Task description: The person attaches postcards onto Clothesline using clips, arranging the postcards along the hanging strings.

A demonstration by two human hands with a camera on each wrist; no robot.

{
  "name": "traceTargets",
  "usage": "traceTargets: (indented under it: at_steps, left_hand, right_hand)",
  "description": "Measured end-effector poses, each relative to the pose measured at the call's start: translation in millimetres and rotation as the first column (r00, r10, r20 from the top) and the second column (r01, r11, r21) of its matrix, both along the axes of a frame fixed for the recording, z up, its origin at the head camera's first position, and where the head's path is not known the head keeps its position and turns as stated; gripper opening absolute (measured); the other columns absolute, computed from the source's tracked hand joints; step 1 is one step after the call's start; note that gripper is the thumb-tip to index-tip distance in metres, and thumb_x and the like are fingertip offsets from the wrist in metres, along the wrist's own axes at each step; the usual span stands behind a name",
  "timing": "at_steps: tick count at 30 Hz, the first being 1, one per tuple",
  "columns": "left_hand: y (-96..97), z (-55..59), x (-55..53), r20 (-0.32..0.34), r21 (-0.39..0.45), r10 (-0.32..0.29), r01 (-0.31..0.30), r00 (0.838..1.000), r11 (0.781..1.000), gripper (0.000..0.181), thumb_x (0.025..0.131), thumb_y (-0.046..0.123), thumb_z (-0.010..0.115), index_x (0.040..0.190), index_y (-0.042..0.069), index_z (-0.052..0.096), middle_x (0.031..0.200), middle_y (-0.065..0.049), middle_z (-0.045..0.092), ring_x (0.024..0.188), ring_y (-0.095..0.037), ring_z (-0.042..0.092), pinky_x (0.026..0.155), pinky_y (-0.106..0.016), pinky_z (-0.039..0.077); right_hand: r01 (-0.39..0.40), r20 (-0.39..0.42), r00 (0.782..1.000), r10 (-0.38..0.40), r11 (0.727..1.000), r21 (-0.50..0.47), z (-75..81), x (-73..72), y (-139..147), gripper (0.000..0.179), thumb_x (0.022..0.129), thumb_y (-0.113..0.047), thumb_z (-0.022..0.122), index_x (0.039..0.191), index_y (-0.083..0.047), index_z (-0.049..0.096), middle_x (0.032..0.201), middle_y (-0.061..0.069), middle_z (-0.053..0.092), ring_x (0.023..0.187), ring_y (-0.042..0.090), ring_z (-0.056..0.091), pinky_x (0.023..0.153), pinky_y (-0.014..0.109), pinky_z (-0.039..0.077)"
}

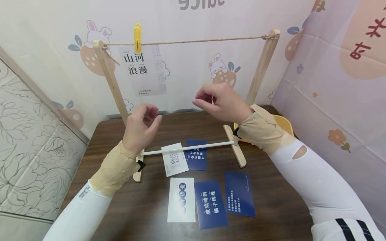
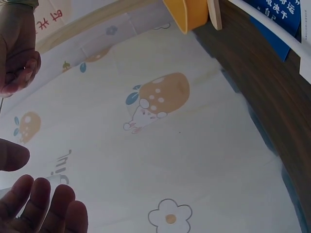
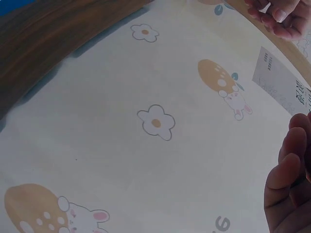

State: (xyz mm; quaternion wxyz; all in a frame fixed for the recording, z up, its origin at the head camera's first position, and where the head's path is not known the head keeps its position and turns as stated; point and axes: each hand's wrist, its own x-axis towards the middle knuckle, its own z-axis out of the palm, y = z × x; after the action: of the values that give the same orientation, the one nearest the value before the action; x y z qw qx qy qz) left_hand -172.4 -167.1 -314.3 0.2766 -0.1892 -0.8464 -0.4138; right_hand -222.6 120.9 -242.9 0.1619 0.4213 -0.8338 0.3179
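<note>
My left hand hovers in front of the left wooden post, fingers loosely bent and holding nothing. Higher up, right of centre, my right hand is also in the air below the twine, with thumb and fingers apart and nothing seen between them. From the left part of the twine a whitish card with dark characters hangs under a yellow clothespin. Relaxed fingers of the left hand show in the left wrist view, and those of the right hand in the right wrist view.
A white rod joins the stand's feet. Below it on the brown table lie a white card, a second white card and several blue cards. A yellow container stands behind my right wrist. Patterned cloth hangs behind.
</note>
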Motion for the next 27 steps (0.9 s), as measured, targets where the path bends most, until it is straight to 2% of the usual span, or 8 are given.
traceTargets:
  at_steps: [7, 19, 27]
  left_hand:
    - [-1.3, -13.9, 2.9, 0.062, -0.049, -0.009, 0.012, 0.998, 0.999, 0.019, 0.099, 0.002, 0.072, 0.115, -0.006, 0.067, 0.103, -0.02, 0.072, 0.092, -0.034, 0.069, 0.082, -0.047, 0.059]
    - [-0.8, -41.3, 8.2, 0.136, -0.096, -0.008, 0.021, 0.991, 0.995, 0.021, 0.099, 0.004, 0.074, 0.117, -0.004, 0.067, 0.104, -0.018, 0.072, 0.094, -0.031, 0.068, 0.085, -0.049, 0.06]
    - [2.2, -59.2, 12.1, 0.178, -0.132, -0.015, 0.039, 0.984, 0.99, 0.023, 0.099, 0.005, 0.075, 0.119, -0.003, 0.067, 0.106, -0.018, 0.072, 0.095, -0.033, 0.068, 0.088, -0.049, 0.061]
  right_hand:
    - [0.007, 0.042, 0.999, -0.006, 0.999, -0.032, -16.3, 0.8, 9.1, 0.007, 0.1, -0.01, 0.078, 0.096, -0.005, 0.077, 0.079, 0.004, 0.072, 0.071, 0.015, 0.057, 0.066, 0.024, 0.046]
    - [0.036, 0.122, 0.992, -0.032, 0.999, -0.03, -44.3, 0.2, 26.3, 0.006, 0.102, -0.011, 0.076, 0.101, -0.006, 0.079, 0.082, 0.004, 0.072, 0.07, 0.017, 0.056, 0.064, 0.023, 0.046]
    - [0.088, 0.184, 0.98, -0.081, 0.996, -0.03, -62.9, 1.3, 40.7, 0.006, 0.102, -0.012, 0.076, 0.1, -0.007, 0.078, 0.081, 0.002, 0.071, 0.071, 0.018, 0.056, 0.065, 0.023, 0.046]
